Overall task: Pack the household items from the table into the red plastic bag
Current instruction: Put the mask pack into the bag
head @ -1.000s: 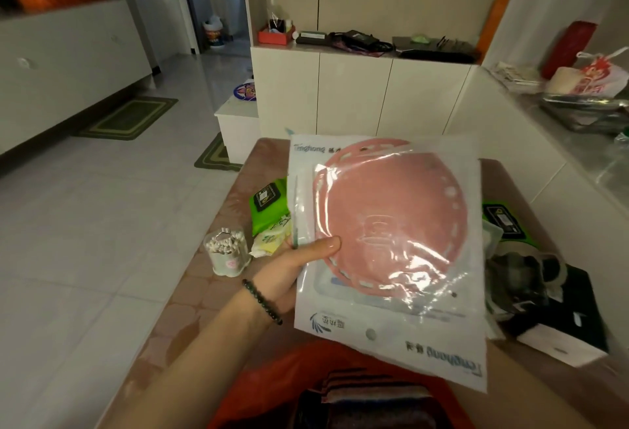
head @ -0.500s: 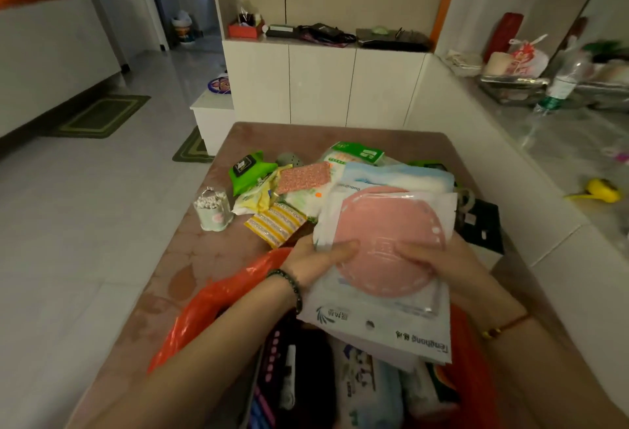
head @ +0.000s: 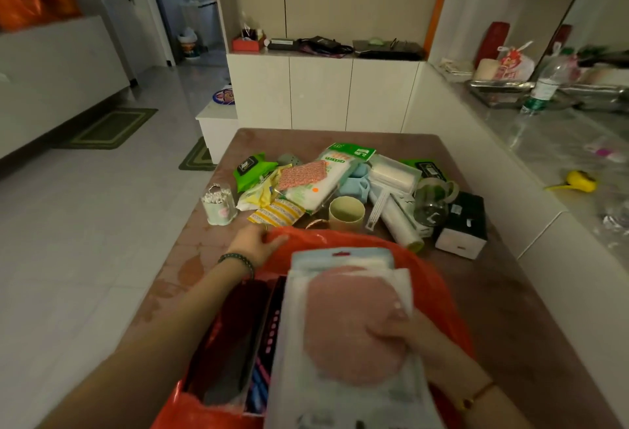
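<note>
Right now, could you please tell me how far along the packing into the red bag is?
Partly done. A dark box already sits inside the red bag. In hand: the right hand lowers the pink disc packet into it while the left hand holds the rim open. Left on the table: cotton swabs, green wipes, a cup, a lint roller and more.

brown table [head: 493,309] under clutter, red bag [head: 439,296]
</note>
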A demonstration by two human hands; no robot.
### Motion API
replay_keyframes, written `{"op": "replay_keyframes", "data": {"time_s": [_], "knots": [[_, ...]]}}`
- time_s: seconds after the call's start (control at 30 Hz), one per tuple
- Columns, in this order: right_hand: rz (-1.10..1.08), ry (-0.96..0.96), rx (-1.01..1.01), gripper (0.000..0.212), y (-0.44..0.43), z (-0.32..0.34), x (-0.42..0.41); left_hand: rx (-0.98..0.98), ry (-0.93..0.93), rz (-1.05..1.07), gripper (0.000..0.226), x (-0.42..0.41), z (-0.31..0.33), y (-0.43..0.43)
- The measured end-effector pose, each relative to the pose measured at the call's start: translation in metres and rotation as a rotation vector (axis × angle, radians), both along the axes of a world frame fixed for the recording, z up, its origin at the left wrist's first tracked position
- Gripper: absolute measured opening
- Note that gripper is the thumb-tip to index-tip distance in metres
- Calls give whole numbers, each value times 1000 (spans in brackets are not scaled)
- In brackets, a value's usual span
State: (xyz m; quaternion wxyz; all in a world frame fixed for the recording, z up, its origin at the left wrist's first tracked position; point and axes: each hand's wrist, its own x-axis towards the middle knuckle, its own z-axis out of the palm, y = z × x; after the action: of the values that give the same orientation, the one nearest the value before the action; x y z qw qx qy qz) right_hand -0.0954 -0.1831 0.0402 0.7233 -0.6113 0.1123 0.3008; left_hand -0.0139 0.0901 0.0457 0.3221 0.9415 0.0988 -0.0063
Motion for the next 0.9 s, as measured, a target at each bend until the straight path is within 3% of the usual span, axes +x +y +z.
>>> {"op": "replay_keyframes", "data": {"time_s": [0.13, 0.27, 0.4, 0.47, 0.5, 0.53, 0.63, 0.7, 0.77, 0.83, 0.9], "knots": [[-44, -200, -273, 53, 27, -27, 18, -209, -134, -7, 42, 3, 18, -4], [-150, -454, -382, 45, 17, -30, 40, -284, -172, -104, 31, -4, 20, -8], [81, -510, -636, 56, 3, -33, 38, -345, -179, -134, 13, -5, 13, -11], [184, -638, -727, 27, -4, -29, 38, -326, -196, -124, 13, -3, 10, -11], [146, -740, -765, 12, -7, -23, 40, -309, -210, -112, 18, -3, 10, -9], [46, -841, -825, 11, -11, -17, 44, -288, -221, -111, 24, -3, 10, -8], [-182, -1052, -1094, 26, -19, -4, 69, -260, -144, -221, 22, -5, 12, -6], [-45, -930, -1172, 43, -21, -2, 85, -180, -63, -324, 14, -6, 11, -8], [156, -654, -1169, 52, -23, -4, 98, -124, 26, -366, 12, -7, 8, -9], [253, -511, -1136, 42, -27, -7, 108, -116, 83, -386, 22, -6, 4, -6], [176, -585, -1088, 20, -29, -4, 117, -128, 52, -396, 29, -4, 3, -5]]}}
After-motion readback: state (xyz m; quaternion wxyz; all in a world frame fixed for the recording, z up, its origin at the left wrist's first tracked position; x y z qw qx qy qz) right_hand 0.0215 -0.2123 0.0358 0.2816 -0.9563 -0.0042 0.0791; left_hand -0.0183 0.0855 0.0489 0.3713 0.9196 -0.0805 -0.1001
